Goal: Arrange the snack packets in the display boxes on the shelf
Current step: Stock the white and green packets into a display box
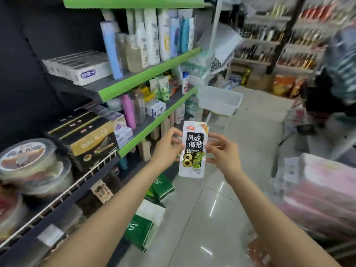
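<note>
A white snack packet (193, 151) with a black label and a gold "8" is held upright over the aisle floor. My left hand (168, 146) pinches its left edge, and my right hand (221, 149) grips its right edge. A black-and-gold display box (90, 139) stands on the shelf to the left, level with my hands and well apart from the packet. Round lidded tubs (28, 160) sit at the near left end of the same shelf (81, 182).
Green-edged shelves (152, 74) above hold bottles, tubes and tissue packs. Green packs (140, 232) lie on the floor below my left arm. A white plastic bin (221, 100) stands in the aisle ahead. Pink wrapped goods (323, 189) are stacked at right, and a person (339, 74) stands at far right.
</note>
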{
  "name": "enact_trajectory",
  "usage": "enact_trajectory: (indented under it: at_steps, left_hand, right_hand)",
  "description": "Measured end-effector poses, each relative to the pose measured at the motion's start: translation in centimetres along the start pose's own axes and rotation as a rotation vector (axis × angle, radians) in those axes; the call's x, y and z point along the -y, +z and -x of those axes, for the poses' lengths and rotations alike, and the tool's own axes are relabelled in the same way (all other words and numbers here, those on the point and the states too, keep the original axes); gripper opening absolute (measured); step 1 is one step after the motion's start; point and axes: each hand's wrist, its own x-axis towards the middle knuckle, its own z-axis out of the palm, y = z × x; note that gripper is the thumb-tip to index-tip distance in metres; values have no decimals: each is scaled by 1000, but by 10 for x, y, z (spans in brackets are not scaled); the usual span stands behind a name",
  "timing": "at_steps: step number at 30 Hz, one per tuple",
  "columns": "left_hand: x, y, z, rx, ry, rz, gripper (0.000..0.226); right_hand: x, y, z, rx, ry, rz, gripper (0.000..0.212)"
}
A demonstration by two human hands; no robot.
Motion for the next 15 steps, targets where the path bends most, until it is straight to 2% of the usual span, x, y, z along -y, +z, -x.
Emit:
enact_trajectory:
  at_steps: [8,15]
  left_hand:
    - [4,78,-199,131,36,17,15]
    - [-13,139,-389,169,9,22,14]
  right_hand:
    - [-25,-59,-186,-61,-11,14,31]
    - [-23,-99,-373,-143,22,33,30]
